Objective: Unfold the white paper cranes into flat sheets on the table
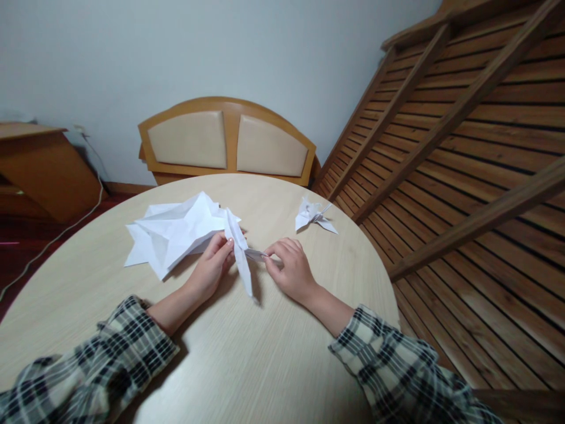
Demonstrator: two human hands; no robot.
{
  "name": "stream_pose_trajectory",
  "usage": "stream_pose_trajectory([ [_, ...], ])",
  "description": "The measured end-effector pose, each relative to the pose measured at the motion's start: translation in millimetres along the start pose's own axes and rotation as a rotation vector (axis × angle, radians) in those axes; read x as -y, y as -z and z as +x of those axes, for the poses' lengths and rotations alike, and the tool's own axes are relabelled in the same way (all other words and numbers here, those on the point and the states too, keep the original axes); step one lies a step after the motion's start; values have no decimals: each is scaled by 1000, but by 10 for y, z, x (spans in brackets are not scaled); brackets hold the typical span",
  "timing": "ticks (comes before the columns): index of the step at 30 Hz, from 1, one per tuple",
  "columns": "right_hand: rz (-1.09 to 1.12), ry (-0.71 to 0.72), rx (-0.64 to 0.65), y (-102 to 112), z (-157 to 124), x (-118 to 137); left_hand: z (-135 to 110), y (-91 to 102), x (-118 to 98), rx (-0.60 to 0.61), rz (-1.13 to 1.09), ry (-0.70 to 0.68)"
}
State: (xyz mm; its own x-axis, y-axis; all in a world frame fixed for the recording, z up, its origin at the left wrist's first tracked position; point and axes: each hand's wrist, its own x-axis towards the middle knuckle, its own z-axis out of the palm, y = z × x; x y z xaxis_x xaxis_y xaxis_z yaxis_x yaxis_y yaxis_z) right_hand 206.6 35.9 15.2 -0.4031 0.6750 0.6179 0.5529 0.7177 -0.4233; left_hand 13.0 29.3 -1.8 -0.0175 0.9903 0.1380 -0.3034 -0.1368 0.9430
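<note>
A folded white paper figure [241, 254] is held between my two hands, just above the table. My left hand [212, 265] grips its body, thumb on the near face and the other fingers partly hidden behind. With thumb and forefinger, my right hand [290, 268] pinches the tip of a thin strip sticking out to the right. One long flap of the figure points down toward me. Behind my left hand lies a larger creased sheet of white paper [176, 229] with pointed corners. A smaller folded white paper piece [312, 214] rests at the far right.
The round light-wood table [247, 359] lies under both arms. Beyond it stands a wooden headboard [229, 141] with two cream panels against the wall. Slatted wood [463, 194] leans along the right side. A brown desk [39, 165] and a white cable [79, 221] are at left.
</note>
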Motion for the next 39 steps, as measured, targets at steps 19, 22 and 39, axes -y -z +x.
stream_pose_trajectory([
  [19,844,-424,83,-305,-41,5,-89,-75,-20,-16,388,-260],
  [22,754,-394,-23,-271,-32,41,-96,-87,-44,-46,450,-326],
  [39,632,-269,-131,-220,-22,56,-112,-130,-94,38,367,-211],
])
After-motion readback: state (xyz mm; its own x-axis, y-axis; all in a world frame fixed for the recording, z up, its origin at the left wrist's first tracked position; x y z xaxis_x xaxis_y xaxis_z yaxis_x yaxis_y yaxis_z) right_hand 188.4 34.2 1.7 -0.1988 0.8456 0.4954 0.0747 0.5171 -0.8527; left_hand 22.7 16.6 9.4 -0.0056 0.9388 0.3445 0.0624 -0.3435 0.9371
